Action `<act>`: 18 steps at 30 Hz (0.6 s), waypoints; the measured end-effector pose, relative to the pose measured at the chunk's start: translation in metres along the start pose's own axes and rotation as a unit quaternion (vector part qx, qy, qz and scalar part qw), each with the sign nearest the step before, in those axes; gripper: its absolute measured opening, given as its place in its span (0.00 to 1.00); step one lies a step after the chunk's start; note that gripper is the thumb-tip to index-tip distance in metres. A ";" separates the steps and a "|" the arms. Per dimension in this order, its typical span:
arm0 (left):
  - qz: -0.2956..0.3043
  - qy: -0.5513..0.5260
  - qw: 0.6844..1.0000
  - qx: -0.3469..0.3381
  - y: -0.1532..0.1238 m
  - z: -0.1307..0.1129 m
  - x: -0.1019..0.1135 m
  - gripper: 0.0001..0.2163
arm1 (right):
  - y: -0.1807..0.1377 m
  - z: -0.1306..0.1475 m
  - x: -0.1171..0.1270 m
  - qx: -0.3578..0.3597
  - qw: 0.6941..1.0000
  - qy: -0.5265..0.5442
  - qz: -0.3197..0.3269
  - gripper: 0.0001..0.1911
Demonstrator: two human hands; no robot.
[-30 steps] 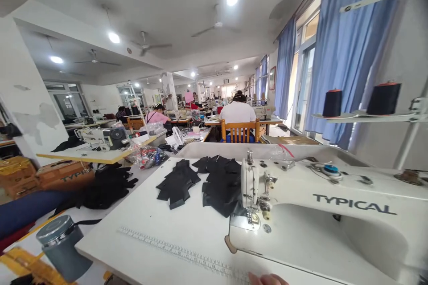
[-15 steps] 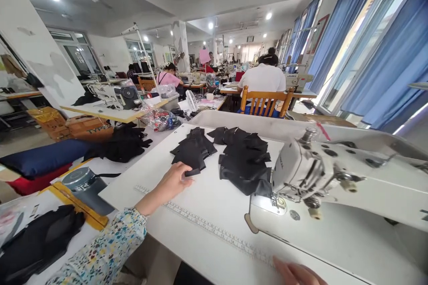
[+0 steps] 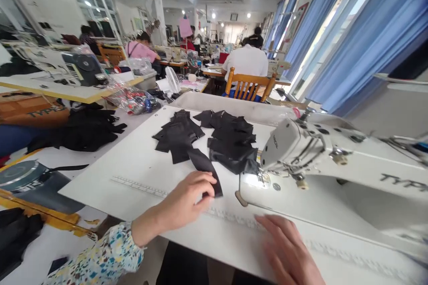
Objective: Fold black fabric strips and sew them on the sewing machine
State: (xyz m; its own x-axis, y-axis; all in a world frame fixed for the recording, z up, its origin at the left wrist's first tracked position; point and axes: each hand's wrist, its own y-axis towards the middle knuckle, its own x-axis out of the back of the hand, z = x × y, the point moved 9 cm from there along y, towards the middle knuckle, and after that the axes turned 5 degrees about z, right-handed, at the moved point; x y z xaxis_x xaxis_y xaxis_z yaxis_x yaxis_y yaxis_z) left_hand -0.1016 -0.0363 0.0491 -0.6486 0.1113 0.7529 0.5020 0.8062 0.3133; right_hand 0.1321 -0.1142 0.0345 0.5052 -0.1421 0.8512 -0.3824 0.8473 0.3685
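My left hand pinches the near end of a black fabric strip that lies on the white sewing table. The strip trails back toward the left of two piles of black fabric pieces. The second pile sits just left of the white sewing machine, reaching its needle area. My right hand lies flat with fingers stretched out on the table's near edge, in front of the machine, holding nothing. A printed ruler runs along the table front.
A grey lidded cup stands at the left beside yellow tape. More black fabric lies on the neighbouring table. Other people sit at machines further back, one in white on a wooden chair. Blue curtains hang on the right.
My left hand took a black strip from the left pile and drew it toward me. My right hand slid further onto the table. The camera tilted down.
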 end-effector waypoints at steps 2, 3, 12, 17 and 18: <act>0.092 -0.026 0.995 -0.033 -0.006 -0.026 -0.037 0.07 | 0.015 0.020 -0.008 -0.001 0.996 0.043 0.078 0.27; 0.124 -0.035 0.991 -0.040 -0.009 -0.034 -0.049 0.08 | 0.022 0.031 -0.011 0.012 0.993 0.062 0.101 0.26; 0.145 -0.005 0.988 -0.050 -0.001 -0.048 -0.050 0.08 | 0.026 0.051 -0.022 0.050 0.982 0.104 0.151 0.21; 0.081 0.111 0.989 -0.059 0.032 -0.025 -0.041 0.13 | 0.025 0.044 -0.023 0.060 0.982 0.101 0.146 0.20; 0.061 0.118 0.990 -0.041 0.035 -0.019 -0.037 0.13 | 0.027 0.041 -0.022 0.057 0.983 0.099 0.142 0.20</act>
State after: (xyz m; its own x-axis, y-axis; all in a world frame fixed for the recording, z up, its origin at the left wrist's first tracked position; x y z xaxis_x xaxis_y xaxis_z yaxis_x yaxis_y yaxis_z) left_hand -0.0494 -0.0232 0.0429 -0.4334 0.0585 0.8993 0.6191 0.7445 0.2499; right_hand 0.0789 -0.1093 0.0405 0.5018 0.2028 0.8409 -0.6081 0.7740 0.1763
